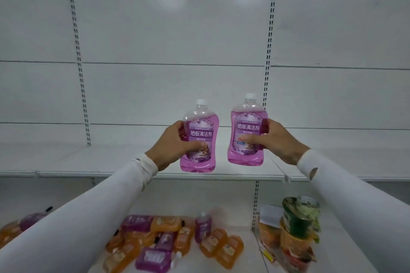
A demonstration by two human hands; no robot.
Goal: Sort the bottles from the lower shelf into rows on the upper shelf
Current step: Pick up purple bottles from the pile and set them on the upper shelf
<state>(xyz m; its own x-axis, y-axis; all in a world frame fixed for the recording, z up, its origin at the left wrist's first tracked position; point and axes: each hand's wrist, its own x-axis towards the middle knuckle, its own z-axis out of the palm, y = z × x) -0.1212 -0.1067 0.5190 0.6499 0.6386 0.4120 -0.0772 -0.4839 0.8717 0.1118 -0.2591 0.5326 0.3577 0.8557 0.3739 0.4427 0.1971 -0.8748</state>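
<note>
The upper shelf carries no bottles yet; orange and purple stock lies in a loose pile on the lower shelf. The left hand grips one purple bottle, and the right hand another, both upright, labels outward, held above the upper shelf's front edge, probably to start a matching row.

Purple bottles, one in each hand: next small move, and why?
Probably move both forward and set them down side by side on the upper shelf. The left hand and right hand each grip an upright purple bottle at its front edge, and the shelf shows bare.
</note>
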